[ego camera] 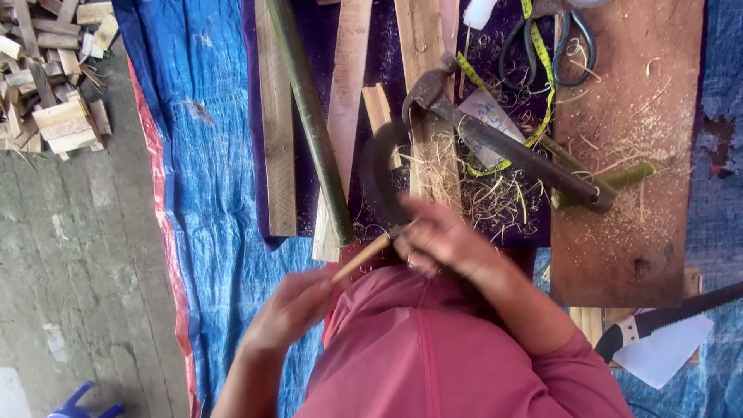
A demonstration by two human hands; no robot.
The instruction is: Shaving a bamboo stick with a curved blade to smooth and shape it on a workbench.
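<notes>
From the head camera, your left hand (pixel 290 308) is closed around the lower end of a thin bamboo stick (pixel 362 258), which slants up and to the right toward your other hand. Your right hand (pixel 435 236) is wrapped tight around the handle of a curved sickle blade (pixel 379 174), and the blade arcs upward from your fist, its edge meeting the stick's upper end. Both sit just above your pink shirt (pixel 433 348).

Just left of the blade lies a long green bamboo pole (pixel 309 116) across wooden planks (pixel 277 131) on a purple cloth (pixel 325 46). Right of the blade, a hammer (pixel 503 143) rests among shavings (pixel 495 197), with a yellow measuring tape (pixel 542 70) and scissors (pixel 553 46) near it. A handsaw (pixel 665 317) lies at the right, over the blue tarp (pixel 209 155).
</notes>
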